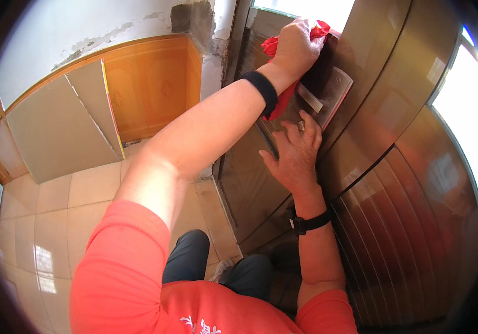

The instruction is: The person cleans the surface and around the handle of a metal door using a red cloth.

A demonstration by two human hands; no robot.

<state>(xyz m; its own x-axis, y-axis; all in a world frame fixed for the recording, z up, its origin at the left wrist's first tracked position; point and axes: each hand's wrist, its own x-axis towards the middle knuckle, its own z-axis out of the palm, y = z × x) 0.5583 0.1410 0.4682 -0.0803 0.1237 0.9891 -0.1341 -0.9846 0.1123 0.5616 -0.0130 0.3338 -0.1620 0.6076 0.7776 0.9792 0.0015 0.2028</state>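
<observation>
My left hand (301,44) grips a bunched red cloth (320,29) high on the brown metal door (247,158), just below a bright glass pane. Part of the cloth hangs down behind my wrist. Below it, a metal lock plate (339,85) with a lever handle (310,98) is fixed to the door. My right hand (297,154) is at the plate's lower end with its fingers spread, holding no loose object. A small pale knob (301,125) shows between those fingers; whether they touch it is unclear.
Beside the door, a second ribbed metal panel (389,234) has a bright glass pane (468,121). To the left, grey boards (61,129) and a red-and-yellow edged strip (111,108) lean against orange wood panelling (151,83). Paint peels from the white wall (84,25) above a tiled floor (92,183).
</observation>
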